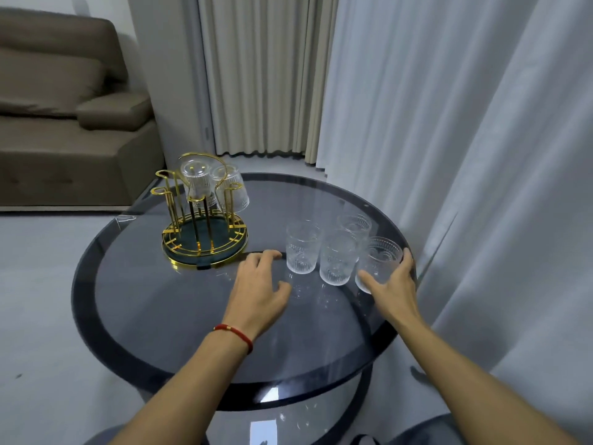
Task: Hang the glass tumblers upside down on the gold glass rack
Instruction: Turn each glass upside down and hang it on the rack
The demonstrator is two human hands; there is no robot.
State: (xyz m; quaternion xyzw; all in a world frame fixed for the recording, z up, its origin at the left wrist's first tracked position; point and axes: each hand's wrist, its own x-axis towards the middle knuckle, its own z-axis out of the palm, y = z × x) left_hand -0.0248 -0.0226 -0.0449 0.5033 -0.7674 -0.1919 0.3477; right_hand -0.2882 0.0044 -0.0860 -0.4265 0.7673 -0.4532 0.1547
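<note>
The gold glass rack [205,239] stands on the left part of the round table, with two tumblers [199,184] hanging upside down on its far prongs. Several clear tumblers stand upright at the right of the table. My right hand [393,284] grips the rightmost tumbler [380,260] near the table's edge, thumb on its near side and fingers round its far side. My left hand [260,281] hovers with relaxed fingers just left of another upright tumbler [303,245], holding nothing. A red string bracelet is on my left wrist.
The round smoked-glass table [160,316] has a dark rim. White curtains [465,155] hang close behind its right side. A brown sofa [64,123] stands at the far left on a pale floor.
</note>
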